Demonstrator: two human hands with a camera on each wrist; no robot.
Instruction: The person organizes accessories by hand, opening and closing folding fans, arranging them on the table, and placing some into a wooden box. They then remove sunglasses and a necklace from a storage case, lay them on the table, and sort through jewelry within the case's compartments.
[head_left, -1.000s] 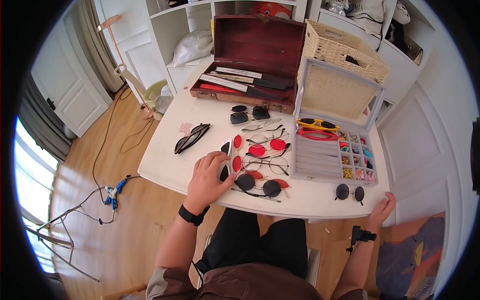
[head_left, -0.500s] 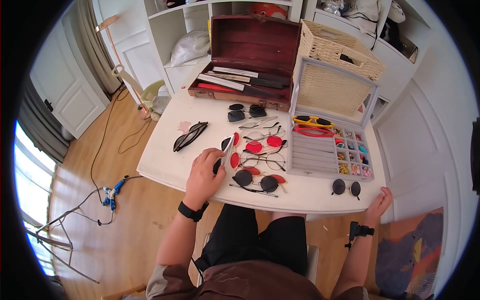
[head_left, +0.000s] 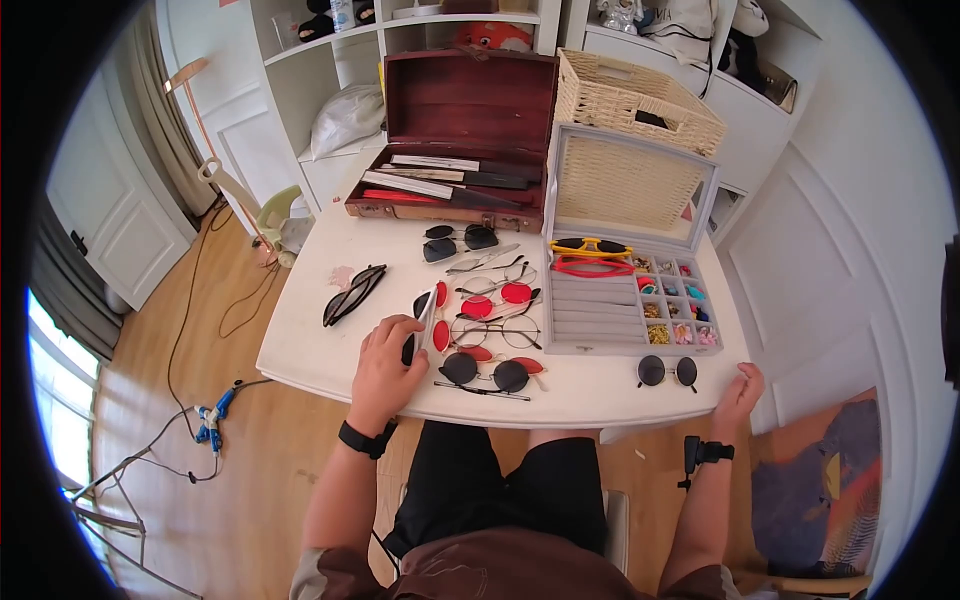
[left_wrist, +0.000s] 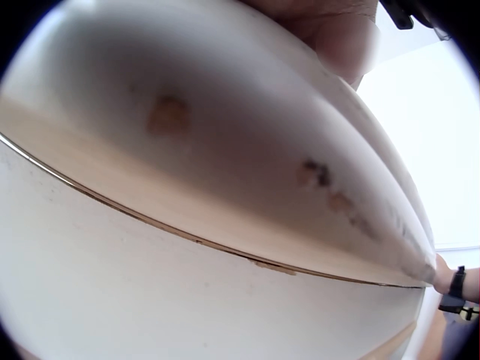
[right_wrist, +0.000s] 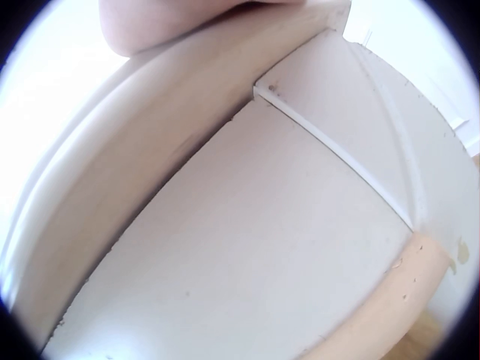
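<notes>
White-framed sunglasses (head_left: 428, 312) with dark lenses stand steeply tilted near the table's front left, and my left hand (head_left: 383, 375) grips their near end between thumb and fingers. Just right of them lie glasses with round red lenses (head_left: 441, 336). Black-framed glasses (head_left: 354, 295) rest to the left of that hand. At the front right corner, my right hand (head_left: 738, 392) rests against the table edge, holding nothing, its fingers loosely bent. Round dark sunglasses (head_left: 667, 372) lie close to it. Both wrist views mostly show the table's edge and underside, with part of a hand at the top.
Several other glasses, including round black sunglasses (head_left: 485, 372), cover the middle of the white table (head_left: 300, 345). An open grey jewelry box (head_left: 600, 348) holds yellow sunglasses, red glasses and trinkets. Behind stand an open dark red case (head_left: 470, 100) with folding fans and a wicker basket (head_left: 640, 90).
The white sunglasses have tipped up from showing their lenses broadly to standing almost edge-on in my left hand. My right hand stays at the table corner. The head view has shifted slightly.
</notes>
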